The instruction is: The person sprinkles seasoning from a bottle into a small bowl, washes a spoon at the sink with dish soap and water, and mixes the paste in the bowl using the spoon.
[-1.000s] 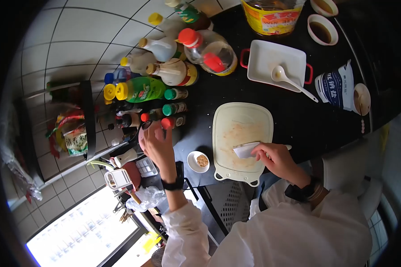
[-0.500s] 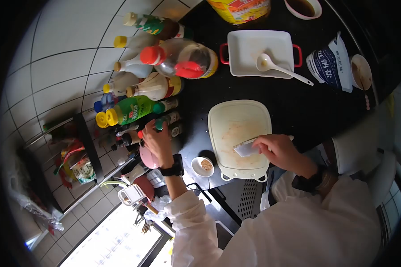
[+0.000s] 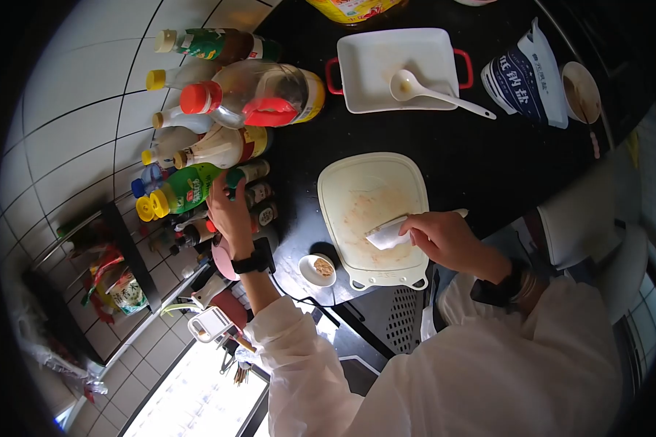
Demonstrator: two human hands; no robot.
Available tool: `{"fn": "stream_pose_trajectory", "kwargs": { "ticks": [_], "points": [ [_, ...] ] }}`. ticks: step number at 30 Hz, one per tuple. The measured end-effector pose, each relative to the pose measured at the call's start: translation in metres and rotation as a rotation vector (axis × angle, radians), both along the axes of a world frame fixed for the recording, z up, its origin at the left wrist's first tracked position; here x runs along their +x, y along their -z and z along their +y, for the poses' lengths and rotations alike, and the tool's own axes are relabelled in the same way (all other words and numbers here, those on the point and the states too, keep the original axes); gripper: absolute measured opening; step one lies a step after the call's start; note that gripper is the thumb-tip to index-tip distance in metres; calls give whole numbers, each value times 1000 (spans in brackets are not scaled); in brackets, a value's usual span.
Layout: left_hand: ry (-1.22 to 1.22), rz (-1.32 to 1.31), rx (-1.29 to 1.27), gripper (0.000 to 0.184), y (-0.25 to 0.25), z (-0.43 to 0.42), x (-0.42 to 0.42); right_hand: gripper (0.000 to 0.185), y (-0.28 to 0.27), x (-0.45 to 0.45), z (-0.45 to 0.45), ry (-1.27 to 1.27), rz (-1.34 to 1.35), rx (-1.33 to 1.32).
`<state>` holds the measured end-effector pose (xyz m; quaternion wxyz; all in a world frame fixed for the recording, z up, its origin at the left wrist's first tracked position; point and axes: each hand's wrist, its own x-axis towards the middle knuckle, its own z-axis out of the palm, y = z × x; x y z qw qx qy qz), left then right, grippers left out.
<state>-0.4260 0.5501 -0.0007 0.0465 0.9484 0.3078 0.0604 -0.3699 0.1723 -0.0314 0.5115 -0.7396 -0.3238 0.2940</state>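
My left hand (image 3: 229, 211) is among the small spice jars, with its fingers at a green-capped jar (image 3: 249, 173) beside the green bottle (image 3: 193, 188); the fingers are apart, and whether they touch the jar is unclear. A knife with a white blade (image 3: 388, 234) is held in my right hand (image 3: 444, 237), its blade resting on the cream cutting board (image 3: 372, 175). Brownish stains mark the board. Left of the board stands a small white bowl (image 3: 307, 270) with light brown bits in it.
At the back, a white dish with red handles (image 3: 357, 58) holds a white spoon (image 3: 444, 95). A salt bag (image 3: 521, 80) and a bowl (image 3: 582, 91) are at the right. Large bottles, including a red-capped one (image 3: 229, 95), line the tiled wall.
My left hand has moved from the red-capped jars up toward the green-capped jars. My right hand still holds the knife on the board. The camera view has shifted.
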Motion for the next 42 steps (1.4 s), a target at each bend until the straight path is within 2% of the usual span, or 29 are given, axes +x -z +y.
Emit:
{"fn": "stream_pose_trajectory", "kwargs": {
  "ticks": [5, 13, 16, 21, 22, 23, 27, 28, 32, 35, 42],
  "points": [
    [-175, 67, 40, 37, -5, -1, -4, 8, 0, -2, -4, 3, 42, -16],
    [-245, -48, 219, 31, -69, -36, -30, 7, -21, 1, -1, -28, -78, 4],
    [-232, -103, 171, 31, -95, -52, -50, 7, -32, 0, 4, -31, -162, 30],
    [-151, -341, -155, 20, -146, -121, -83, 24, -81, -3, 22, -95, -316, 121],
    [-158, -303, -121, 21, -150, -135, -93, 29, -94, -6, 26, -90, -356, 162],
    [-147, -351, -156, 22, -156, -152, -100, 43, -106, -9, 30, -124, -329, 168],
    [-80, -369, -211, 27, -180, -208, -123, 54, -141, -23, 46, -312, -399, 281],
    [-70, -396, -233, 29, -183, -217, -128, 47, -144, -27, 49, -360, -431, 316],
    [-172, -469, -332, 30, -186, -230, -149, 35, -158, -49, 55, -516, -260, 245],
    [-95, -608, -442, 29, -205, -226, -167, 35, -162, -53, 55, -647, -79, 195],
    [76, -648, -483, 30, -226, -227, -193, 36, -196, -62, 59, -761, -45, 195]
  ]
}}
